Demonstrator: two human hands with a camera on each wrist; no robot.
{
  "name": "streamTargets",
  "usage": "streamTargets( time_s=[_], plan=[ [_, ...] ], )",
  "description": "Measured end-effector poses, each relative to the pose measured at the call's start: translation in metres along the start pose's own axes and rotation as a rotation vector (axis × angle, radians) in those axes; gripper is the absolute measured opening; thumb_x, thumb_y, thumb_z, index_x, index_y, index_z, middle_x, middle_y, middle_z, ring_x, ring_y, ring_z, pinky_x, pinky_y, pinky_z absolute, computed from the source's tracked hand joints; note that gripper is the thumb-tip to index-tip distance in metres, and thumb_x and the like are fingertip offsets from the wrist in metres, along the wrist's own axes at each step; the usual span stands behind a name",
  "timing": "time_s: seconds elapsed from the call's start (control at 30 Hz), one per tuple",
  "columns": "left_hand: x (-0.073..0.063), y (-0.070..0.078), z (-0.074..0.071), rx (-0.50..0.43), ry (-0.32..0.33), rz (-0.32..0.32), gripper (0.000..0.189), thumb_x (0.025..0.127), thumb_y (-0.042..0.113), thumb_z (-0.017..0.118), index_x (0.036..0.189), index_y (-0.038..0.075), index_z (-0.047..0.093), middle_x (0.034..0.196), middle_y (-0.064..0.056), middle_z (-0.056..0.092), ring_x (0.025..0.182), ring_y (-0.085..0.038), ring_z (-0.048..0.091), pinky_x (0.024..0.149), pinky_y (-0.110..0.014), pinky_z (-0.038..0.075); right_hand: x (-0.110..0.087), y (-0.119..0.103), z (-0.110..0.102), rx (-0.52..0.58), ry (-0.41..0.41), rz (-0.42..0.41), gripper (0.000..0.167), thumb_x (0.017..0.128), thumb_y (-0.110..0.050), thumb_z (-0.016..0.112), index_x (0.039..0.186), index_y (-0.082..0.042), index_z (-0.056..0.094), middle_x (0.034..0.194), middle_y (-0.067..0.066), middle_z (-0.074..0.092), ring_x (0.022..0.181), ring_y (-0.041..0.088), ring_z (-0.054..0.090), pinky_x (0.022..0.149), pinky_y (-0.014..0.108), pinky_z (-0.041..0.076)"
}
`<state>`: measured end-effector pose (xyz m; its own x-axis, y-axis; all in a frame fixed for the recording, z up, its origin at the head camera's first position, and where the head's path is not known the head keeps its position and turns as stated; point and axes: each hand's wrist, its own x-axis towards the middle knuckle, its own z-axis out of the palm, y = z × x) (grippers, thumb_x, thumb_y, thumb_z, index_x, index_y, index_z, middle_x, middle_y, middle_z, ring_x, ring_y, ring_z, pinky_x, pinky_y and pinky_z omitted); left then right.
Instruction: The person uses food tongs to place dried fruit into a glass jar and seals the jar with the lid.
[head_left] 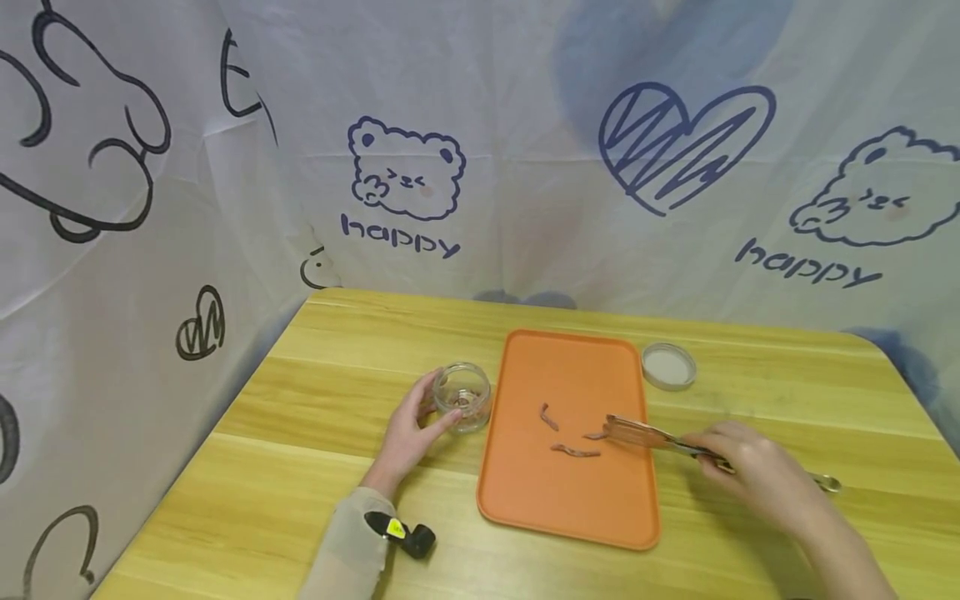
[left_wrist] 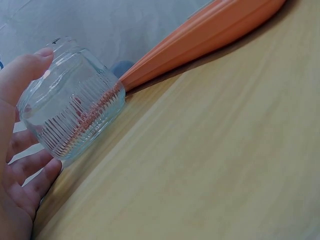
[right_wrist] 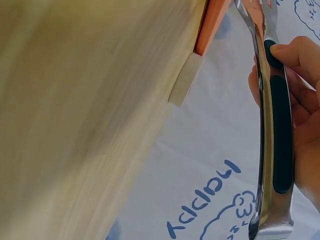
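**Left grip (head_left: 405,435) round a glass jar (head_left: 474,419), right grip (head_left: 753,468) on metal tongs (right_wrist: 281,132)**

The left forearm, in a pale sleeve (head_left: 348,546) with a black device (head_left: 405,533) near the wrist, reaches forward from the bottom of the head view. Its thumb lies across the jar's near side and the fingers spread round the far side, grasping it. The open-topped jar, with reddish-brown pieces at its bottom, stands on the bench (head_left: 360,342), just beside the left edge of an orange tray (head_left: 573,367).

The right forearm slants in from the lower right. Its thumb presses the tongs' dark handle inlay, fingers wrapped behind. The tongs point left over the tray, their tips at a short brown strip (head_left: 595,437); whether they pinch it cannot be told. Two longer strips (head_left: 577,452) lie nearby on the tray.
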<state>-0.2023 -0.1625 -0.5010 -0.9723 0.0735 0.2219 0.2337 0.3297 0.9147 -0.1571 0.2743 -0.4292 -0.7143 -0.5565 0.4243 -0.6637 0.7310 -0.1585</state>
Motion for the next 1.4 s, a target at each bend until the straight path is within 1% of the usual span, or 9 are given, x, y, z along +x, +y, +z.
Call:
streamTargets(
  time_s=[0.4,0.7,0.77,0.87,0.93,1.03,1.13,1.3,1.4],
  plan=[
    [0.000,-0.001,-0.001,0.008,-0.008,-0.017,0.068,0.086,0.030,0.072,0.144,0.016,0.039,0.139,-0.010,0.049,0.124,-0.025,0.049,0.103,-0.040,0.042,0.004,0.001,0.006,-0.005,0.030,-0.054,0.030,0.064,0.001,0.077,0.091,-0.012,0.073,0.083,-0.006,0.064,0.074,0.012,0.060,0.059,0.029,0.055],
    [0.000,-0.001,0.000,0.000,-0.001,0.013,0.067,0.086,0.028,0.073,0.143,0.013,0.041,0.138,-0.010,0.050,0.124,-0.027,0.049,0.102,-0.041,0.043,0.002,0.002,0.008,0.025,0.073,-0.087,0.011,0.086,-0.015,0.065,0.093,-0.011,0.073,0.084,-0.006,0.064,0.073,0.009,0.059,0.058,0.026,0.055],
    [-0.001,-0.001,0.000,-0.002,0.000,0.017,0.067,0.086,0.028,0.073,0.143,0.013,0.041,0.138,-0.011,0.050,0.124,-0.027,0.049,0.102,-0.041,0.043,0.003,0.002,0.007,0.028,0.090,-0.085,0.024,0.095,-0.029,0.057,0.094,-0.011,0.073,0.085,-0.005,0.065,0.074,0.011,0.061,0.059,0.027,0.056],
    [-0.001,-0.001,0.000,-0.001,-0.001,0.015,0.067,0.086,0.028,0.072,0.143,0.013,0.041,0.138,-0.011,0.050,0.123,-0.027,0.049,0.102,-0.041,0.043,0.007,0.000,0.005,0.019,0.122,-0.093,0.056,0.101,-0.046,0.031,0.093,-0.010,0.073,0.086,-0.003,0.066,0.074,0.012,0.062,0.060,0.026,0.056],
    [-0.001,-0.001,0.000,-0.002,-0.003,0.003,0.067,0.086,0.028,0.073,0.143,0.014,0.041,0.137,-0.011,0.051,0.123,-0.026,0.050,0.103,-0.041,0.042,0.010,-0.001,0.004,0.018,0.139,-0.099,0.055,0.101,-0.045,0.033,0.093,-0.009,0.073,0.085,-0.003,0.066,0.073,0.011,0.061,0.061,0.023,0.054],
    [-0.001,0.001,-0.001,0.006,-0.007,-0.010,0.067,0.086,0.029,0.072,0.144,0.016,0.040,0.137,-0.011,0.050,0.123,-0.026,0.050,0.103,-0.040,0.042,0.014,-0.001,0.000,0.032,0.156,-0.113,0.030,0.097,-0.028,0.052,0.092,-0.008,0.073,0.082,-0.004,0.064,0.070,0.007,0.058,0.060,0.014,0.049],
    [-0.001,0.001,-0.001,0.013,-0.010,-0.016,0.067,0.087,0.029,0.072,0.144,0.016,0.040,0.138,-0.010,0.050,0.123,-0.026,0.050,0.103,-0.040,0.042,0.019,-0.001,-0.002,0.052,0.173,-0.126,0.021,0.091,-0.019,0.055,0.092,-0.007,0.073,0.080,-0.004,0.063,0.068,0.005,0.054,0.057,0.011,0.045],
    [-0.001,0.001,-0.002,0.018,-0.012,-0.014,0.067,0.087,0.029,0.072,0.144,0.016,0.039,0.137,-0.011,0.050,0.123,-0.026,0.050,0.103,-0.040,0.042,0.029,-0.005,-0.005,0.036,0.205,-0.128,0.055,0.101,-0.043,0.033,0.091,-0.005,0.073,0.079,-0.004,0.063,0.067,0.006,0.053,0.056,0.013,0.046],
    [-0.001,0.001,-0.002,0.018,-0.012,-0.012,0.068,0.087,0.029,0.072,0.145,0.016,0.039,0.138,-0.010,0.049,0.123,-0.026,0.050,0.103,-0.040,0.042,0.035,-0.007,-0.006,0.016,0.217,-0.132,0.057,0.101,-0.044,0.032,0.091,-0.006,0.073,0.078,-0.003,0.063,0.067,0.008,0.054,0.055,0.018,0.048]
  ],
)
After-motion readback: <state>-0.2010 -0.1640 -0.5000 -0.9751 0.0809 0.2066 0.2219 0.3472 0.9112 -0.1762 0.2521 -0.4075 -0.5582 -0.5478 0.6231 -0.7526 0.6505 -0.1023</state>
